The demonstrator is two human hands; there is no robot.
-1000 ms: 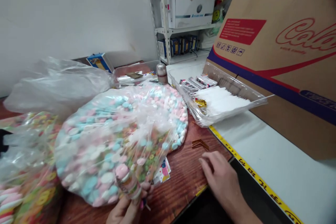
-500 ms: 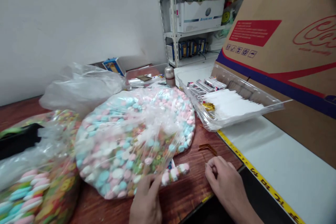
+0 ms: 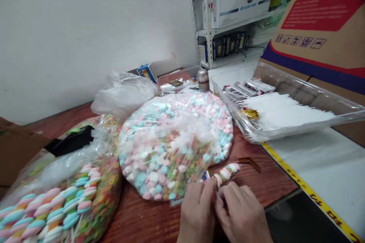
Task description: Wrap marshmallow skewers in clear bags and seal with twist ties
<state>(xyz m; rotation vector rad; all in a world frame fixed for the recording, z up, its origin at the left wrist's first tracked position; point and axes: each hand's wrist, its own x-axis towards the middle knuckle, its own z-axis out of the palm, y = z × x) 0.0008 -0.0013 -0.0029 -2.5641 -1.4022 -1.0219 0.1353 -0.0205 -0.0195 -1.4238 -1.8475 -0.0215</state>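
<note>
Looking down, I see my left hand (image 3: 197,210) and right hand (image 3: 241,212) closed together on the lower end of a marshmallow twist (image 3: 226,172), gripping it above the counter (image 3: 142,220). The twist's long axis runs up and to the right, its pink-and-white tip pointing away from me, near gold ties (image 3: 249,163) but not touching them. Just left of it lies a clear bag of pastel candies (image 3: 173,144), and farther left a bag of twists (image 3: 65,197). To the right, a plastic tray (image 3: 302,87) holds white strips (image 3: 285,110).
</note>
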